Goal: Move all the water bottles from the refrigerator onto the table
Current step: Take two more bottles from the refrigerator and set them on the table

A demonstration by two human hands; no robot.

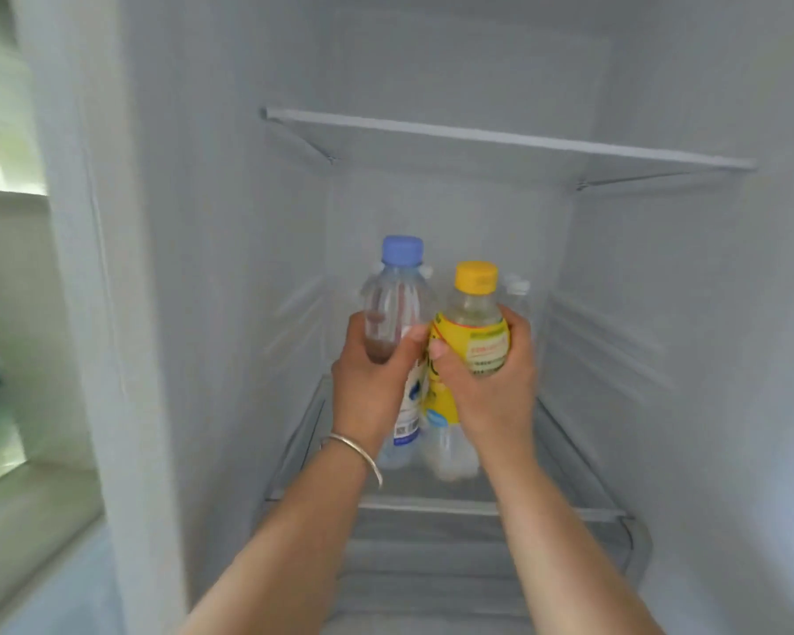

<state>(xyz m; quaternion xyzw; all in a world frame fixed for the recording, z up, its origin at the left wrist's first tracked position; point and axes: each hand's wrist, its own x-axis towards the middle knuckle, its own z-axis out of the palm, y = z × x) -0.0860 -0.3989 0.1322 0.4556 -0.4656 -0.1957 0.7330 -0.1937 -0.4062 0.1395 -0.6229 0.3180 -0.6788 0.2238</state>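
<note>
Inside the refrigerator [212, 268], above the lower glass shelf [432, 501]: blue-capped bottle [397, 295] is gripped by the left hand [370, 382]; touching it, yellow-capped bottle [473, 332] is gripped by the right hand [491, 382]. Behind these, further clear bottles [516, 291] are partly hidden. Upper shelf [500, 137] is overhead.

Dim, soft, blurred, edge-warped

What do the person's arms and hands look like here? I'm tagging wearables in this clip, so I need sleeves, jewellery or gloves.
Both forearms are bare, with no sleeves in view and no gloves. The left hand has a thin, plain silver-coloured bangle around the wrist. The right hand shows no wristwear, and no rings can be made out on the fingers of either hand.
</note>
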